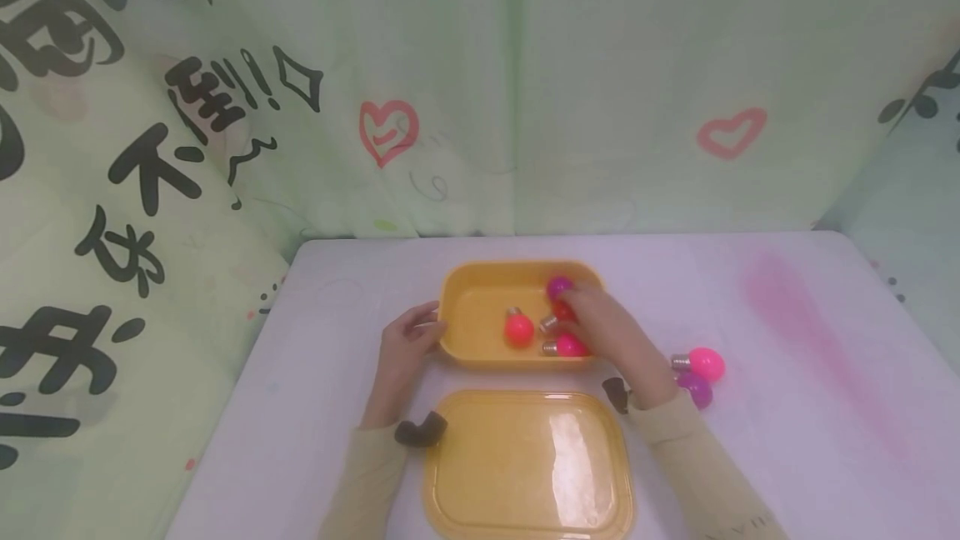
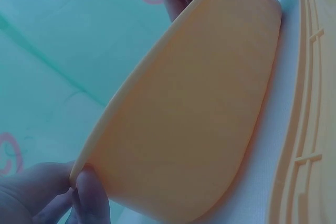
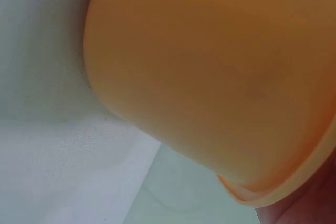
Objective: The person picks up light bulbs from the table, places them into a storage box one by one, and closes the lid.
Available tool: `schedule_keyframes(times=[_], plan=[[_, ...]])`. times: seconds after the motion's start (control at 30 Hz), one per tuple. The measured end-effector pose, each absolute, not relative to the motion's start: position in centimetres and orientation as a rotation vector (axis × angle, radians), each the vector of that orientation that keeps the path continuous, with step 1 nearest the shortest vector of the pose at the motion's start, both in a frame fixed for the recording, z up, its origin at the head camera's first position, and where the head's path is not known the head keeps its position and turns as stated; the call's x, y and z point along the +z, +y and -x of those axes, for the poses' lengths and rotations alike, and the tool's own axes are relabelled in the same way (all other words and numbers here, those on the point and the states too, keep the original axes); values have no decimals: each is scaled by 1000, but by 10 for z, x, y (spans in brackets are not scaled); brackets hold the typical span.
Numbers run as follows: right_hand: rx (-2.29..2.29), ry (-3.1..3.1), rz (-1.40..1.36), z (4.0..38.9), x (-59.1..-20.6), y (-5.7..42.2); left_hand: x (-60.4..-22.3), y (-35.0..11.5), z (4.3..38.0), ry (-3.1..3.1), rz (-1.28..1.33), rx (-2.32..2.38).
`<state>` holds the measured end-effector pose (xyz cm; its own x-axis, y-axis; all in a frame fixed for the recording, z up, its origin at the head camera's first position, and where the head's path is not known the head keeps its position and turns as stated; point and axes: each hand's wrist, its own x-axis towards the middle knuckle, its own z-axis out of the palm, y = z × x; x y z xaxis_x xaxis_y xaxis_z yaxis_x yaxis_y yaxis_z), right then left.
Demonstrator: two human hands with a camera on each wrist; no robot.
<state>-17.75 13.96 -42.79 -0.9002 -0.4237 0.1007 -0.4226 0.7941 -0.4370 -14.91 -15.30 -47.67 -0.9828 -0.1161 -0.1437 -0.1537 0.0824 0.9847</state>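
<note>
A yellow plastic container stands on the table with several small colored light bulbs inside. My left hand pinches its left rim between thumb and fingers, as the left wrist view shows. Reaching over the right side, my right hand has thumb and fingers around a red light bulb, which they partly cover. Just above the fingertips is a purple bulb; a pink bulb lies below the hand. Another reddish-pink bulb sits nearer the container's middle, its metal base pointing away.
A yellow lid lies flat in front of the container, between the forearms. Right of my right wrist, a pink bulb and a purple bulb lie on the white table. Printed curtains hang behind and at the sides.
</note>
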Motion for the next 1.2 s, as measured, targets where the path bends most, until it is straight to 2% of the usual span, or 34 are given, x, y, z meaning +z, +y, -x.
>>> schedule_keyframes(times=[0.57, 1.2], plan=[[-629, 3019, 720, 174, -427, 140, -475, -153, 148, 2262, 304, 2095], [-511, 3038, 805, 161, -407, 153, -472, -151, 149, 2286, 305, 2085]])
